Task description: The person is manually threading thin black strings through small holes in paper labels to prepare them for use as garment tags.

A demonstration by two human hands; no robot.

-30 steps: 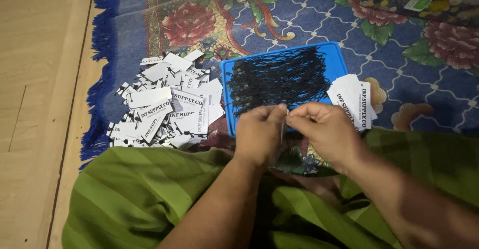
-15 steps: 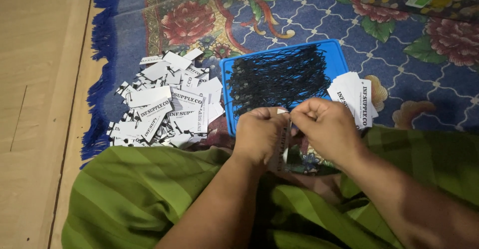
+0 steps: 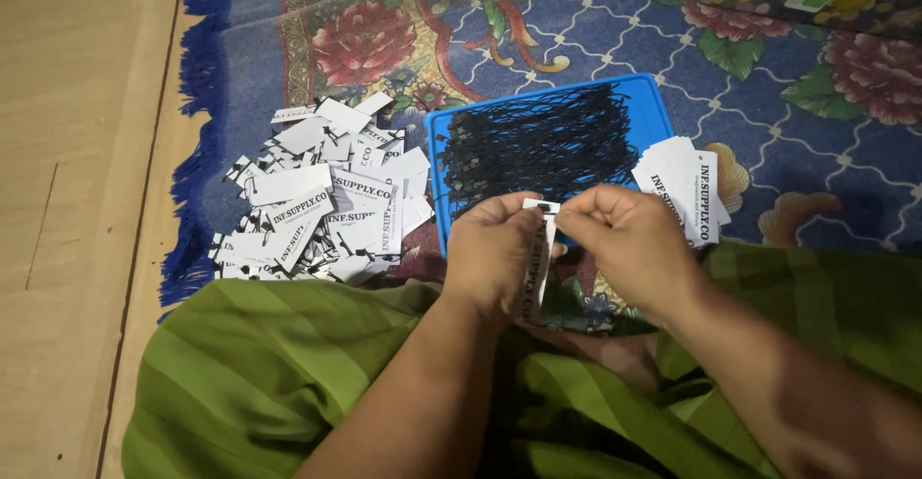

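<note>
The left hand (image 3: pixel 495 253) pinches a narrow white card tag (image 3: pixel 538 258) by its top edge, holding it upright over the lap, while the right hand (image 3: pixel 629 244) closes thumb and fingertips on the same top end, where a small black loop (image 3: pixel 545 208) sits at the tag's punched corner. By the look of it, the string is being threaded through the hole; finishing that calls for a fine, steady pull with the card held still. Just beyond the knuckles lies a shallow blue plastic tray (image 3: pixel 653 105) heaped with thin black strings (image 3: pixel 538 143). To its right rests a neat stack of plain tags (image 3: pixel 687 186); to its left, a loose, scattered pile of strung tags (image 3: pixel 317 201), all on a flowered rug (image 3: pixel 403 37) beside pale wooden floor (image 3: pixel 77 201). Green striped cloth (image 3: pixel 259 373) covers the knees.
</note>
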